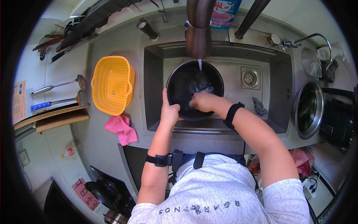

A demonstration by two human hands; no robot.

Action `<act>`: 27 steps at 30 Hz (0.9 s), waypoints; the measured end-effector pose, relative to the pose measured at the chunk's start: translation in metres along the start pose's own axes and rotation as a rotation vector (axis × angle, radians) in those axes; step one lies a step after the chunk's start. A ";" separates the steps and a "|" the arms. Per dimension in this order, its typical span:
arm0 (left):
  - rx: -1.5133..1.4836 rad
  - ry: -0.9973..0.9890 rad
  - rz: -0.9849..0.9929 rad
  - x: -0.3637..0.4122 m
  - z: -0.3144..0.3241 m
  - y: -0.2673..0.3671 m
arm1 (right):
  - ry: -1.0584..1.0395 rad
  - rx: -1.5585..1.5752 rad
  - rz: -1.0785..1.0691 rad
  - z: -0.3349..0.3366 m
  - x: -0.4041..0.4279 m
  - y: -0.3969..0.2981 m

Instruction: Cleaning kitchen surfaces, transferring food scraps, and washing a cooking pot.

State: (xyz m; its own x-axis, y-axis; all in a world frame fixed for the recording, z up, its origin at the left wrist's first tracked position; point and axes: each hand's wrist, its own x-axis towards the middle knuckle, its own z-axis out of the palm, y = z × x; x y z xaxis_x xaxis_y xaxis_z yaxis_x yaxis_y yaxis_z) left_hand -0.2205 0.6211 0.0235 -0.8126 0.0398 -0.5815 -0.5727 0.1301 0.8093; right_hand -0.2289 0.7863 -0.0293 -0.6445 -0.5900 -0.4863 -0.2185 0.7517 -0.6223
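Observation:
A round black pan [181, 84] rests in the stainless steel sink [229, 103], its inside facing up. My left hand [170, 112] grips its near left rim, thumb on the inner side. Inside the pan, low over its near half, is my right hand [203, 100], with curled fingers blurred by motion. Whether it holds anything is hidden. A stream of water [200, 65] falls from the dark metal faucet [198, 42] into the pan and splashes beyond my right fingers.
A yellow plastic basket [112, 84] and a pink cloth [123, 130] lie left of the sink. Inside the sink are a drain [249, 78] and a steel wool scrubber [260, 106]. To the right, a metal bowl [298, 112] holds green leaves. A detergent bottle [225, 14] stands behind.

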 end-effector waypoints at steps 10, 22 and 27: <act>0.096 -0.042 -0.168 -0.018 0.030 0.007 | 0.623 0.054 0.238 -0.028 0.022 -0.007; 0.291 0.090 -0.051 0.005 0.005 -0.007 | 0.178 -0.417 0.065 0.020 -0.018 0.016; 0.089 0.064 -0.182 0.011 0.002 0.008 | 0.365 -0.369 -0.039 -0.007 -0.036 0.007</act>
State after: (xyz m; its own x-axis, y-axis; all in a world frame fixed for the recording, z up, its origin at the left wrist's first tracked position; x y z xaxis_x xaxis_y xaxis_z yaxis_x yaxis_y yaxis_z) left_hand -0.2343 0.6248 0.0235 -0.7031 -0.0546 -0.7090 -0.7015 0.2168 0.6789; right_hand -0.2124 0.8147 -0.0126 -0.8299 -0.5278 -0.1808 -0.4488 0.8241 -0.3455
